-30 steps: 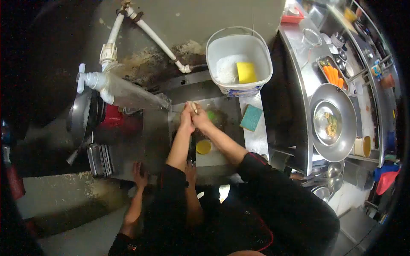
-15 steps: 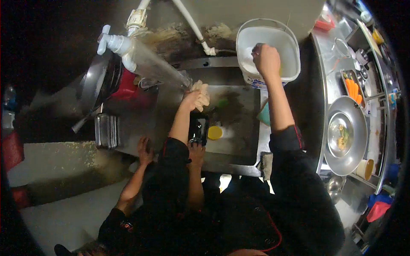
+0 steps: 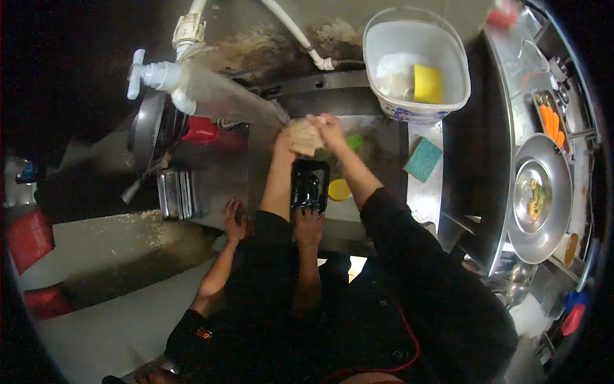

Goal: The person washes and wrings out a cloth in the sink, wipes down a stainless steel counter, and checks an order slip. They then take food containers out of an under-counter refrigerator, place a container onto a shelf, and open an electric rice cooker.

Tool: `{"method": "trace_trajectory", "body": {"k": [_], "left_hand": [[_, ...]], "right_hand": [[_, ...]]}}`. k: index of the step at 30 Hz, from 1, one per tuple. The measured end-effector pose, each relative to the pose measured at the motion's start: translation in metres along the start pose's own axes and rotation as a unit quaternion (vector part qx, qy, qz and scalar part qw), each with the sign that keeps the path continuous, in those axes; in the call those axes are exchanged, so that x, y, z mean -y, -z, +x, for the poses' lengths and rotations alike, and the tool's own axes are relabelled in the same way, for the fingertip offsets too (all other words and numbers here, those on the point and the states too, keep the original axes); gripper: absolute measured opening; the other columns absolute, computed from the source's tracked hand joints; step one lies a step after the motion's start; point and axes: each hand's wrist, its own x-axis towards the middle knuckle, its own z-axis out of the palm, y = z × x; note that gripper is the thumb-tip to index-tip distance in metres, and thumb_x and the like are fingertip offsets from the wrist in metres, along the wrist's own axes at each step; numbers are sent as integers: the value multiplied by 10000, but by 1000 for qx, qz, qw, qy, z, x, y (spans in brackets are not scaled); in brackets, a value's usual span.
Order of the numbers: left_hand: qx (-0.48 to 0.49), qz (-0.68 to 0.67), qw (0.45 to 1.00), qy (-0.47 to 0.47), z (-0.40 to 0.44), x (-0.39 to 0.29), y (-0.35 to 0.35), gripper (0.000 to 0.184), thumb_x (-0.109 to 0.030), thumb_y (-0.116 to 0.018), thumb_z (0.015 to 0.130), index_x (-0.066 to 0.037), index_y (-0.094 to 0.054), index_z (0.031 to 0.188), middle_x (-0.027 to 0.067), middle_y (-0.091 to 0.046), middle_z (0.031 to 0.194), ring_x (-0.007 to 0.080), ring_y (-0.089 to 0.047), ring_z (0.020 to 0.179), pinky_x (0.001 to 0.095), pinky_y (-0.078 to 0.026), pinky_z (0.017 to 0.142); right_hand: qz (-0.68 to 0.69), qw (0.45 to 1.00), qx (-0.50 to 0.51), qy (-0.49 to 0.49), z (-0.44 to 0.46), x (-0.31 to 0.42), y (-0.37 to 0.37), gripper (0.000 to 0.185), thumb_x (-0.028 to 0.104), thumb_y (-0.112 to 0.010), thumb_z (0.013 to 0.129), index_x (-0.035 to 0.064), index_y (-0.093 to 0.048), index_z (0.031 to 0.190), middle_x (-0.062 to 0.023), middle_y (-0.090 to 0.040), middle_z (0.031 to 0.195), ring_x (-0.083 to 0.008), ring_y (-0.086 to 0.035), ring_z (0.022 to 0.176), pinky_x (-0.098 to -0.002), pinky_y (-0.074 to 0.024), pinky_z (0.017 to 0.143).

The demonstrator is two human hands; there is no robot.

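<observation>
A crumpled cream-coloured cloth (image 3: 303, 139) is between my two hands over the sink, close to the stream from the tap. My left hand (image 3: 283, 142) is closed on its left side. My right hand (image 3: 328, 132) pinches its upper right edge. Just below the cloth, a wet black tray (image 3: 310, 180) lies in the sink, with a co-worker's hand (image 3: 309, 227) at its near end. Beside it are a yellow round lid-like piece (image 3: 339, 189) and a bright green item (image 3: 354, 142) I cannot identify.
A white plastic bucket (image 3: 419, 114) with white contents and a yellow sponge (image 3: 427, 84) stands behind the sink. A green sponge (image 3: 423, 159) lies on the right ledge. The white tap (image 3: 160, 77) runs at upper left. The co-worker's other hand (image 3: 235, 221) is left of my arm.
My right hand has come out of the bucket, moving left and down to the cloth. The cloth is now spread between both hands. The camera view has shifted slightly.
</observation>
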Motion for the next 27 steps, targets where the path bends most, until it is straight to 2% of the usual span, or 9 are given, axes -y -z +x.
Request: {"method": "trace_trajectory", "body": {"k": [4, 8, 10, 12, 14, 17, 20, 25, 27], "left_hand": [[57, -135, 987, 70, 12, 31, -11, 358, -308, -494, 904, -49, -530, 1150, 89, -576, 1120, 217, -554, 1012, 359, -461, 861], [74, -127, 982, 118, 30, 42, -12, 335, -271, -519, 898, -46, -513, 1146, 70, -579, 1090, 214, -564, 966, 340, -473, 829], [2, -22, 991, 135, 20, 21, -25, 364, -304, -529, 894, -42, -514, 1146, 72, -581, 1077, 203, -567, 957, 341, -473, 829], [-13, 67, 988, 140, 16, 5, -28, 406, -339, -552, 878, -46, -508, 1154, 74, -575, 1080, 201, -562, 967, 343, -472, 831], [25, 105, 985, 136, 20, 2, -18, 443, -372, -558, 867, -59, -494, 1173, 77, -560, 1103, 211, -546, 1001, 351, -469, 835], [65, 36, 992, 104, 10, -7, -24, 445, -410, -464, 907, -86, -465, 1213, 82, -533, 1157, 238, -519, 1060, 378, -464, 849], [-128, 97, 960, 229, -23, -34, -60, 482, -443, -276, 937, -108, -440, 1242, 91, -507, 1211, 280, -495, 1102, 422, -452, 878], [-24, -219, 974, 52, 37, 18, 1, 526, -453, -247, 921, -78, -442, 1233, 99, -519, 1184, 279, -507, 1079, 445, -448, 849], [-59, -149, 987, -3, 73, 33, 32, 510, -451, -305, 917, -67, -455, 1217, 108, -541, 1152, 275, -534, 1028, 428, -452, 834]], "right_hand": [[-384, 905, -66, 169, -20, 19, -56, 341, 366, -645, 765, 28, -607, 736, -145, -613, 692, -306, -579, 586, -382, -462, 589], [-288, 950, -115, -32, -3, 33, -26, 433, 430, -627, 763, 11, -593, 868, -201, -603, 754, -382, -592, 721, -429, -459, 673], [-212, 973, -90, -32, -1, 29, -2, 448, 413, -638, 764, 14, -586, 960, -201, -612, 793, -363, -605, 792, -420, -461, 705], [-111, 980, 31, 163, -1, 2, 2, 448, 392, -663, 755, 32, -579, 1009, -193, -613, 808, -352, -602, 830, -397, -463, 726], [-168, 955, 127, 210, 0, -10, 17, 475, 345, -697, 714, 50, -565, 1062, -192, -617, 830, -348, -601, 852, -390, -469, 739], [-463, 860, 208, 59, 13, -13, 36, 615, 235, -759, 601, 76, -532, 1150, -203, -625, 875, -353, -602, 863, -404, -483, 744], [-465, 881, 80, -24, 16, 18, 6, 573, 165, -685, 592, 37, -516, 1125, -219, -614, 876, -386, -583, 877, -428, -477, 742], [-273, 940, 70, 190, -24, 34, -17, 577, 160, -664, 616, -16, -491, 1137, -242, -565, 1006, -384, -545, 962, -414, -451, 805], [-270, 944, -20, 189, -42, 30, -22, 536, 217, -662, 673, 17, -499, 1143, -200, -561, 1044, -363, -534, 988, -408, -441, 818]]}}
